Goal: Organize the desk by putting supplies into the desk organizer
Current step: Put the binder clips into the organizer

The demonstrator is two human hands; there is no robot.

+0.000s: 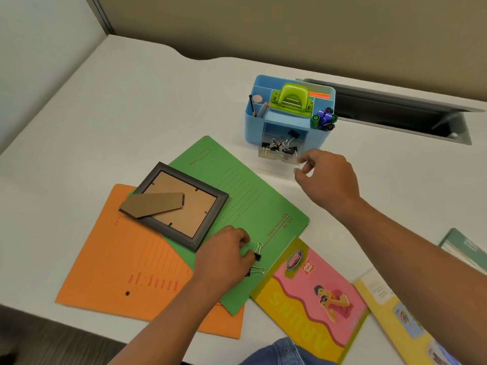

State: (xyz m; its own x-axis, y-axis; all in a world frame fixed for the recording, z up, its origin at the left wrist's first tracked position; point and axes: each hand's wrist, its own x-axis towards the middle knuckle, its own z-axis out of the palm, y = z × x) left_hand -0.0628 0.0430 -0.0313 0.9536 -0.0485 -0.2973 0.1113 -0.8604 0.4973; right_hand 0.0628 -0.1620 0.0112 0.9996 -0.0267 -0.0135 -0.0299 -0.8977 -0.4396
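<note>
Left hand (224,256) pinches a black binder clip (257,256) lying on the green file folder (237,185), in front of the blue desk organizer (276,127). Right hand (326,175) pinches the front lip of the organizer's clear drawer (279,151), which stands open with clips inside.

Risk: tugged further, the drawer could drop free and spill its clips.

White desk (131,101); open cable tray (395,114) behind the organizer; beige partition (263,22) beyond.

One wide camera on my head looks forward and steeply down at the table (137,101), close over it.
</note>
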